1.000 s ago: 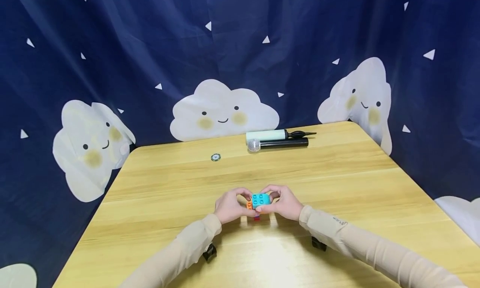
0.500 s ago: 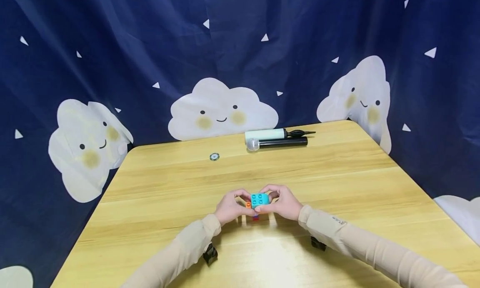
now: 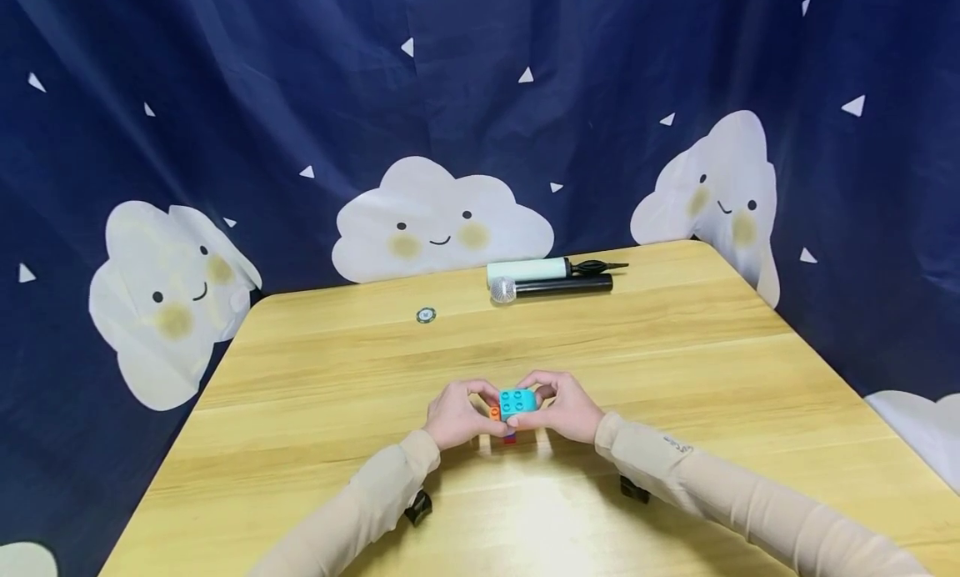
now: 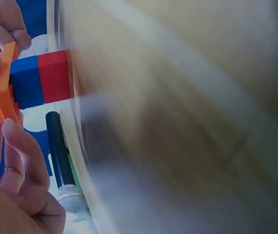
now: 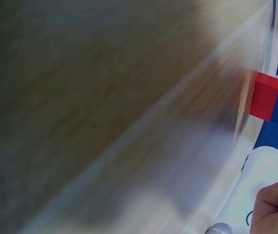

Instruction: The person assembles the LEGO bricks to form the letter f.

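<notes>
Both hands hold one stack of toy building bricks upright at the middle of the table. A teal studded brick (image 3: pixel 514 402) tops it, and my right hand (image 3: pixel 572 408) pinches this brick between thumb and fingers. An orange piece (image 4: pixel 5 83) sticks out sideways below. My left hand (image 3: pixel 456 414) grips the stack at this orange piece, a fingertip on its end in the left wrist view. Under the orange come a blue brick (image 4: pixel 27 84) and a red brick (image 4: pixel 55 75), which meets the tabletop. Another red part above the orange is mostly covered by fingers.
On the wooden table (image 3: pixel 337 377), a black microphone (image 3: pixel 562 285) lies at the back beside a pale green hand pump (image 3: pixel 528 270) with a black nozzle. A round chip (image 3: pixel 426 315) lies left of them. A dark blue curtain (image 3: pixel 480 77) with clouds hangs behind.
Everything in the head view has shifted slightly left as the camera turned a little. Both hands keep the same hold on the brick stack, with no visible change in it.
</notes>
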`<state>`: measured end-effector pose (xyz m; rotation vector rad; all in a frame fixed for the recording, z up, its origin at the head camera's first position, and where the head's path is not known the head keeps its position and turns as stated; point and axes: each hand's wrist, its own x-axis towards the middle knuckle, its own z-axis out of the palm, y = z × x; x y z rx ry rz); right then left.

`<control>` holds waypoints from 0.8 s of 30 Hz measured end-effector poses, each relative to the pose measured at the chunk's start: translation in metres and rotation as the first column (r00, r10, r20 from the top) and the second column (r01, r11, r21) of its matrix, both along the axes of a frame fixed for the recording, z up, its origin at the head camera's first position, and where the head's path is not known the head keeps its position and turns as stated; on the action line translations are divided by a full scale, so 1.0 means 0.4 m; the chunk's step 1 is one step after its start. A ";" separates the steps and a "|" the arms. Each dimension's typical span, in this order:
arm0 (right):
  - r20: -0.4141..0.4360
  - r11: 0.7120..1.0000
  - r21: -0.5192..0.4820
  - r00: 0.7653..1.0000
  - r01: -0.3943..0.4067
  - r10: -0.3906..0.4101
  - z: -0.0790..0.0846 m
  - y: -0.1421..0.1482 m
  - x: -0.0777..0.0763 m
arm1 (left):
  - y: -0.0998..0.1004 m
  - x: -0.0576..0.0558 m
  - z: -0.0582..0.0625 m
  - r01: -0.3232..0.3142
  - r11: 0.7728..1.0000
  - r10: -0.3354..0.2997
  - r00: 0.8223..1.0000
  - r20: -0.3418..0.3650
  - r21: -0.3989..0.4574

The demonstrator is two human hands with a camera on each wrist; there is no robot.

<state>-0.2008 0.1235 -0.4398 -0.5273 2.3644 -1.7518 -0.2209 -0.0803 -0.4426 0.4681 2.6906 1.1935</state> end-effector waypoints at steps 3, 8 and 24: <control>0.001 1.000 0.000 1.000 0.008 -0.008 0.008 -0.004 0.005 | -0.002 0.003 0.009 0.005 0.999 -0.007 0.999 -0.034 -0.033; -0.021 0.999 0.034 0.999 0.034 -0.033 0.013 -0.006 0.015 | -0.002 0.011 0.019 0.035 0.993 -0.049 0.991 -0.123 -0.114; -0.120 0.910 0.410 0.993 0.069 -0.021 0.023 0.040 0.010 | -0.003 0.023 0.023 0.028 0.979 -0.066 0.981 -0.184 -0.201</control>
